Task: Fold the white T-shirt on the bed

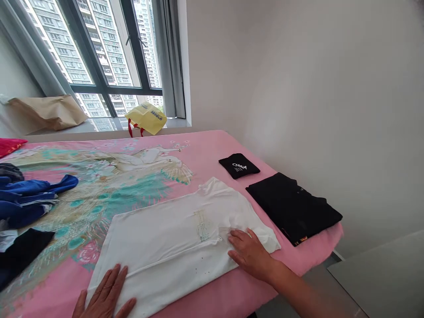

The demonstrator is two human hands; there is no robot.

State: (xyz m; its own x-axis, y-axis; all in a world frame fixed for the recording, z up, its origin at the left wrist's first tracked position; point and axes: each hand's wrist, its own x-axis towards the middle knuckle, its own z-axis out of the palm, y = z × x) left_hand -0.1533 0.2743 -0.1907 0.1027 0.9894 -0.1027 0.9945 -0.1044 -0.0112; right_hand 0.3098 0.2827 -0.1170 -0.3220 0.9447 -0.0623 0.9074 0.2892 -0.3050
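Note:
A white T-shirt (pixel 159 247) lies spread on the bed, its neck end toward the far right and its hem toward the left. A small faded print shows near its middle, and light wrinkles gather near the right side. My left hand (pixel 106 293) rests flat on the hem end with the fingers stretched out. Near the sleeve, my right hand (pixel 248 251) presses on the cloth, palm down, fingers extended. Neither hand grips the fabric.
Right of the shirt lie folded black clothing (pixel 291 207) and a smaller black folded piece (pixel 239 166) with white lettering. Blue clothes (pixel 29 198) and a black garment (pixel 24 254) are at left. A yellow bag (pixel 147 118) and brown paper bag (pixel 49 112) sit by the window.

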